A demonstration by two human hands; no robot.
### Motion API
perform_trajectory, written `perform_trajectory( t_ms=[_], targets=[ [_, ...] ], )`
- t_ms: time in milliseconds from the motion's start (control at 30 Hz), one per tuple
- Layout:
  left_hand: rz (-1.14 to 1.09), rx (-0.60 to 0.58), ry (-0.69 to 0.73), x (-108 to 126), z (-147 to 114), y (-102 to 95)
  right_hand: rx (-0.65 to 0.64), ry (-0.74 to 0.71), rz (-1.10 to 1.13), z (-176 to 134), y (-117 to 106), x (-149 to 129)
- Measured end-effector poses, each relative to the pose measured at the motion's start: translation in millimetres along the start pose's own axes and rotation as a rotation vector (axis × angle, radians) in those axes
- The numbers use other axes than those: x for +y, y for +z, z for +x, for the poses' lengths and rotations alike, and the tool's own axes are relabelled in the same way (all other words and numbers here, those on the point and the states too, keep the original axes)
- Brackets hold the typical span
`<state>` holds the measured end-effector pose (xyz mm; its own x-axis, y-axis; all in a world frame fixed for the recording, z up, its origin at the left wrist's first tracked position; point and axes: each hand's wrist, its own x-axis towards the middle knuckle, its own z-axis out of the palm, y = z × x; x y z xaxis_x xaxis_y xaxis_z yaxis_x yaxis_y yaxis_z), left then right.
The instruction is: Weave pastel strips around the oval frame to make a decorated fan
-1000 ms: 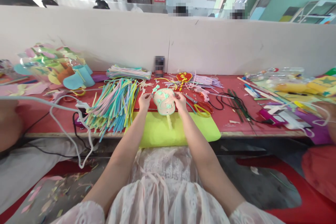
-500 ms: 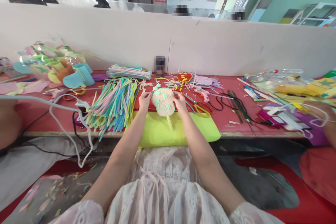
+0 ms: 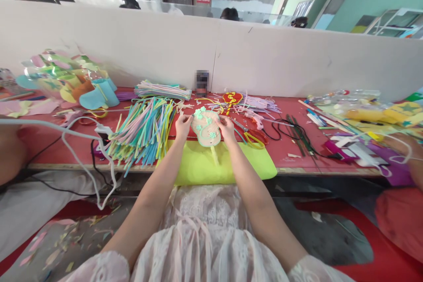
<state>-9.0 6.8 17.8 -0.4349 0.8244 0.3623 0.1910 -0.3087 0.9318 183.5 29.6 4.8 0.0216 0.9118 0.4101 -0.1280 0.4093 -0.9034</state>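
A cream fan (image 3: pixel 206 128) made of fuzzy stems, with a mint-green rim and a pale handle (image 3: pixel 214 155), is between my hands, handle toward me. Several small mint-green flowers (image 3: pixel 200 113) sit on its face, clustered at the upper left. My left hand (image 3: pixel 184 124) is closed in a pinch at the fan's left edge; its fingertips are partly hidden. With fingers closed, my right hand (image 3: pixel 226 127) grips the upper right edge. Beneath the fan lies a lime-green pad (image 3: pixel 194 169) at the table's front edge.
Bundled fuzzy stems (image 3: pixel 143 130) lie to the left. A red-and-yellow fan (image 3: pixel 232 98), a pink glue gun (image 3: pixel 256 119) and yellow-handled scissors (image 3: pixel 254 140) lie right of centre. A white cable (image 3: pixel 109 172) hangs off the left edge. Another person's arm (image 3: pixel 401 147) is at the far right.
The mint-green flower by my left fingertips, which stuck out past the fan's upper left edge, now lies closer in on its face. The fan has shifted slightly; both hands stay at its sides.
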Motion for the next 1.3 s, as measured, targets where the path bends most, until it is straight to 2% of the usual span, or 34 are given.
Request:
perform_trajectory(
  t_ms=[233,533,867,1300],
  targets=[
    [-0.024,-0.004,0.061,-10,2,1.5,-0.002,0.019,-0.003,1,1,-1],
    [-0.112,0.034,0.0,-7,0,3.4,-0.067,0.014,-0.016,-4,2,-4],
    [-0.097,-0.04,-0.055,0,-3,2.4,-0.033,0.032,-0.033,-5,4,-8],
    [-0.057,-0.022,-0.023,-11,-1,0.7,-0.003,0.059,-0.008,-4,2,-9]
  ],
)
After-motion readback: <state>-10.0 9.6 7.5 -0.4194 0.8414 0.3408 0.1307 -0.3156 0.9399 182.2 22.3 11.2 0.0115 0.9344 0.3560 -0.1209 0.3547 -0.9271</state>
